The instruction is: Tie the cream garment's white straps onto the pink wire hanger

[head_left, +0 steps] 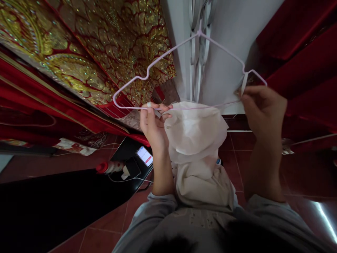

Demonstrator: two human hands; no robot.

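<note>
A lilac wire hanger (168,52) is upright in front of me, its top at a metal rack. From its lower bar down drapes a pale, off-white garment (193,133), bunched toward my lap. My right hand (263,105) pinches a white strap (244,82) looped over the hanger's right shoulder notch. At the left part of the lower bar is my left hand (155,123), thumb and fingers closed around a narrow white strap (149,104) beside the garment's edge. Whether its fingers also grip the bar is hard to tell.
Gold-sequined red garments (105,45) hang at left, dark red cloth (302,70) at right. Behind the hanger are metal rack bars (196,70). A black table (65,203) at lower left bears a lit phone (145,156), a red-capped bottle (109,167) and a white cable.
</note>
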